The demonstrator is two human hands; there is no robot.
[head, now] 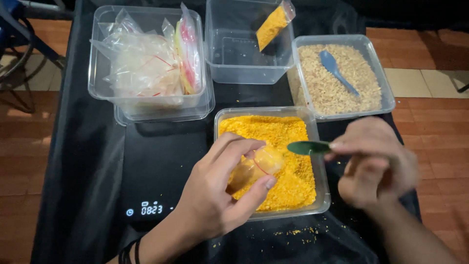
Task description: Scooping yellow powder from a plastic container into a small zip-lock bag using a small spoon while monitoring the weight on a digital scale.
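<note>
A table under a black cloth (83, 161) carries a black digital scale (156, 171), two stacked clear tubs (119, 110), an almost empty clear tub (234, 68), a tub of beige grain (386, 93), and scattered yellow crumbs (293, 232). The tub of yellow crumbs (320, 205) overlaps the scale's right edge.

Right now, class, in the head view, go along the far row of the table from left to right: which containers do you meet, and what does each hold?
Clear tub of empty plastic bags → deep clear tub with one filled bag of yellow crumbs → shallow tub of pale tan grains with a blue spoon.
</note>
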